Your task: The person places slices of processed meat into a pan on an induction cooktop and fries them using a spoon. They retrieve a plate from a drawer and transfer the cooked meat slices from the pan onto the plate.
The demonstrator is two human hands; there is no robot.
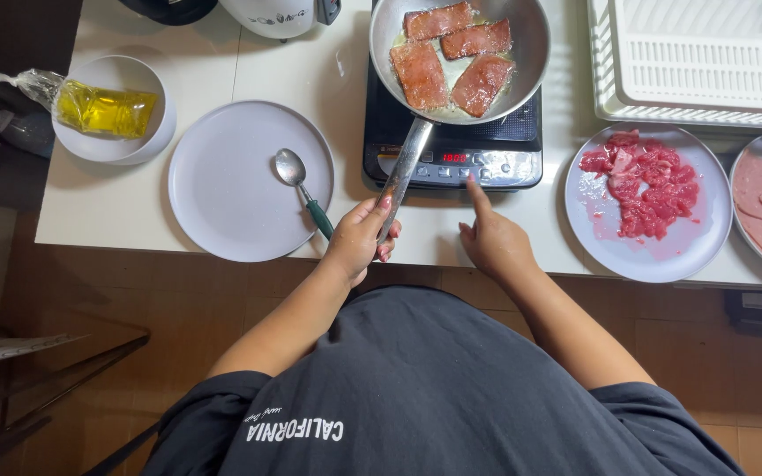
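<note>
Dark shirt point(416, 388) nearest. Left hand point(359, 238) grips pan handle point(403, 172); right hand point(491, 242) index presses cooktop point(451, 163) panel. Pan point(459, 57) likely hot, oil-slick; handle-end hold safest.

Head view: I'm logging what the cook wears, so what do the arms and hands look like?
Both arms are bare from the short sleeves of a dark grey T-shirt down. The left hand and right hand wear no gloves; no rings, watch or bracelet show. White lettering crosses the shirt.

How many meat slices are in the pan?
4, all in the pan: one at the top, one right of it, one lower left and one lower right. None seems hidden.
</note>
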